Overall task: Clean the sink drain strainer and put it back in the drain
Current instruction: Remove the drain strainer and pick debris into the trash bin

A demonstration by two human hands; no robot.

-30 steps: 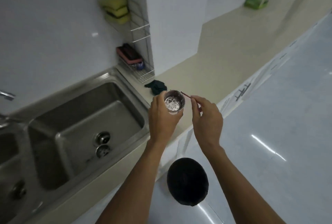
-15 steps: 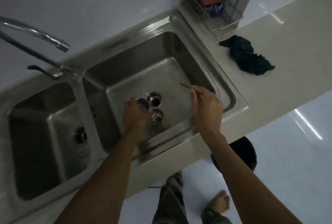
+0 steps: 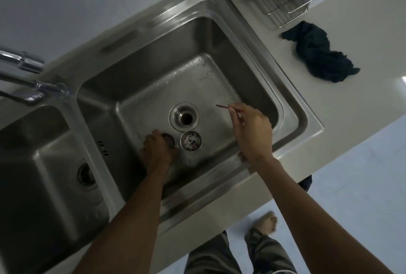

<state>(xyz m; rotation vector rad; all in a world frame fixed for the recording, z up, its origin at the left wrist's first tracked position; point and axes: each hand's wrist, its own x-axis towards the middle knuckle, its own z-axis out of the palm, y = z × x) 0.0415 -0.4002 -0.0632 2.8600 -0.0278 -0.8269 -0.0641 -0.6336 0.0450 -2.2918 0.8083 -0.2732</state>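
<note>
Basin (image 3: 219, 38) first: steel, wet-looking floor, drain (image 3: 184, 117) open in the middle with nothing seated in it. Left hand (image 3: 156, 149) is down on the basin floor, fingers wrapped round the strainer (image 3: 169, 140). Right hand (image 3: 252, 133) is higher up and off to the right, pinching a thin stick (image 3: 223, 107) between thumb and fingertips, with the tip pointing left toward the drain but short of it. Key geometry: the drain lies just beyond the left hand, toward the back wall and a touch right. It's near but not touching, and the left hand is clearly the nearer of the two. A round metal disc (image 3: 191, 141) with dark bits on it lies flat right beside the strainer, on the near side of the drain and partly on that path. My read: the reseat is a short lift up and over to the hole, skirting the disc, then straight down with the cup axis vertical. The strainer sits tilted in the grip, mouth showing as a dark oval. It's a small metal cup, in shadow. Can't make out the holes or whether it's actually clean from here.
</note>
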